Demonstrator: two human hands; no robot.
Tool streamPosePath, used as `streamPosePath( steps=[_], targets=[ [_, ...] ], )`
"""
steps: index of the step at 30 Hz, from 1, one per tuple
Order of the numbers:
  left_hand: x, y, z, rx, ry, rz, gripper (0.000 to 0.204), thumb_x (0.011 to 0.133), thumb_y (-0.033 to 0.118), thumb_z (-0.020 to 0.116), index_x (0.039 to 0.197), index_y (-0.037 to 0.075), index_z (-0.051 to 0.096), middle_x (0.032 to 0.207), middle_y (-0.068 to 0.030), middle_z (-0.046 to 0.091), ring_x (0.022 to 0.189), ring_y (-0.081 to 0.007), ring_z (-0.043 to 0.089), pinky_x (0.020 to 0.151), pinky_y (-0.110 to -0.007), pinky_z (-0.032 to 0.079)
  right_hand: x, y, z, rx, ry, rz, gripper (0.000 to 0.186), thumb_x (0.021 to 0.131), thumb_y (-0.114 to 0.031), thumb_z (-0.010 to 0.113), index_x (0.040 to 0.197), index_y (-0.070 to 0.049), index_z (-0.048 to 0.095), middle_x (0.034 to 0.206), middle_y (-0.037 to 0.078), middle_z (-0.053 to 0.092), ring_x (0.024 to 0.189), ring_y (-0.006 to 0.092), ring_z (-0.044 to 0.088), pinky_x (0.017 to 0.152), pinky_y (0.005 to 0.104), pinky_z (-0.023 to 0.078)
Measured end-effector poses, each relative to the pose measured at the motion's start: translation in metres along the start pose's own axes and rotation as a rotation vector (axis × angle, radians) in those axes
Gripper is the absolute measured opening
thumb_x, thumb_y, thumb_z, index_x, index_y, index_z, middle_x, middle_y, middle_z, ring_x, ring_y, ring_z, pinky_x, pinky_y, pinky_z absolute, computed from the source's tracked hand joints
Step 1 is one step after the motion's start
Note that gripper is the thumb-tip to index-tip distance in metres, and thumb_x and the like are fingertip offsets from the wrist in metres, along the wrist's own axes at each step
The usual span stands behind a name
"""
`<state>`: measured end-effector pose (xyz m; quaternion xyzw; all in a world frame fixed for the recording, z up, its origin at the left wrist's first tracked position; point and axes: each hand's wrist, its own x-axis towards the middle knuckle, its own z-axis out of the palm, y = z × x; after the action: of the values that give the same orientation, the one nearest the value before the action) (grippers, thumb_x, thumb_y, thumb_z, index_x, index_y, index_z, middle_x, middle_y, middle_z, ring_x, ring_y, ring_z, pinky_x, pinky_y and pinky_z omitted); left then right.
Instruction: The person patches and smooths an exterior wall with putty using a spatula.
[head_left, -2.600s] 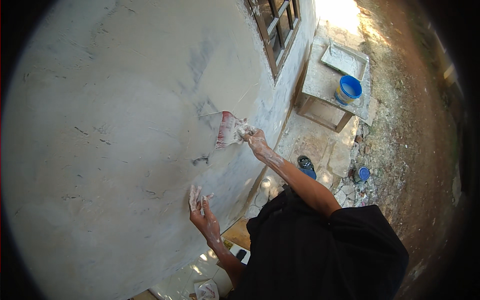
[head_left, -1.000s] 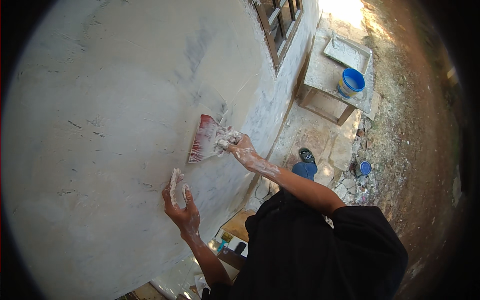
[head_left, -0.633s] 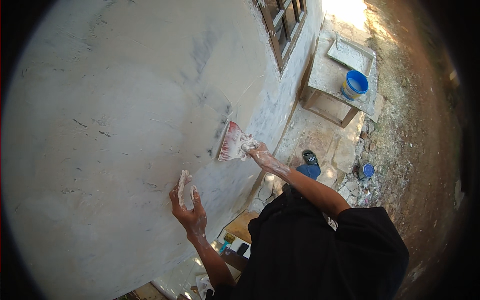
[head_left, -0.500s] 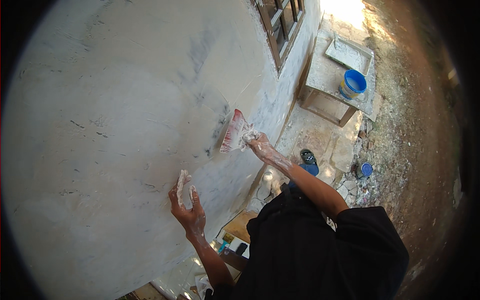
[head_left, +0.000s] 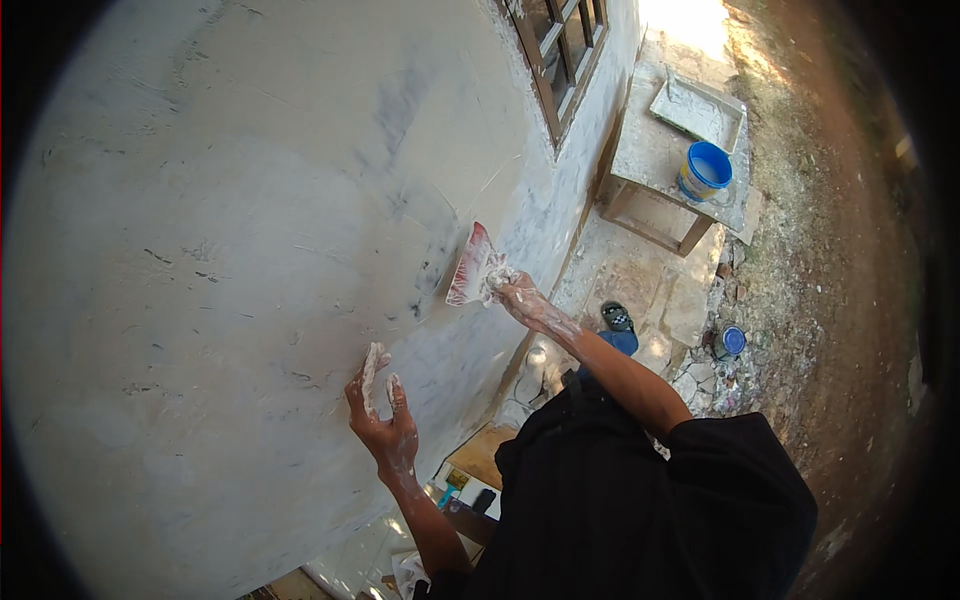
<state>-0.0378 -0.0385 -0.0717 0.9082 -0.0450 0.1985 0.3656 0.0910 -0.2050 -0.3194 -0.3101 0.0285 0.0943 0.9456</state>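
Note:
My right hand is closed around the handle end of a wide putty knife. Its flat reddish blade is smeared with white putty, and its left edge is at or very near the wall; I cannot tell if it touches. Thick putty coats the fingers around the handle. Lower left, my left hand is raised close to the wall, thumb and fingers apart, with putty caked on them and no tool in it. Grey-white filler covers the wall, with darker patches and small rough marks.
A barred window sits in the wall at upper right. Beyond it, a low table bears a putty-smeared tray and a blue-rimmed bucket. A blue-lidded can stands among rubble. A paintbrush lies near my left forearm.
My left hand has shifted slightly right and down, its fingers still apart. The putty knife in my right hand has moved a little to the right.

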Motion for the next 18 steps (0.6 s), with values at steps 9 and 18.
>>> streamPosePath(
  steps=[9, 18],
  targets=[
    [0.004, 0.006, 0.004, 0.023, -0.004, 0.009, 0.040, 0.083, 0.000, 0.055, 0.123, 0.001, 0.054, 0.109, -0.0136, 0.060, 0.103, -0.0246, 0.057, 0.092, -0.036, 0.042, 0.019, -0.012, 0.040, -0.556, 0.364, 0.070, 0.015, 0.080, -0.013, 0.069, 0.087, -0.001, 0.065, 0.075, -0.001, 0.060, 0.064, 0.0080, 0.049, 0.059, 0.0258, 0.041],
    [-0.003, 0.000, -0.004, 0.033, 0.030, -0.018, 0.036, 0.084, 0.000, 0.054, 0.120, 0.001, 0.056, 0.115, -0.0143, 0.061, 0.105, -0.0243, 0.058, 0.095, -0.039, 0.042, 0.003, -0.042, 0.026, -0.212, 0.000, -0.134, 0.014, 0.085, -0.016, 0.067, 0.090, -0.004, 0.063, 0.076, -0.003, 0.057, 0.064, 0.0062, 0.045, 0.057, 0.0239, 0.037]
  ],
)
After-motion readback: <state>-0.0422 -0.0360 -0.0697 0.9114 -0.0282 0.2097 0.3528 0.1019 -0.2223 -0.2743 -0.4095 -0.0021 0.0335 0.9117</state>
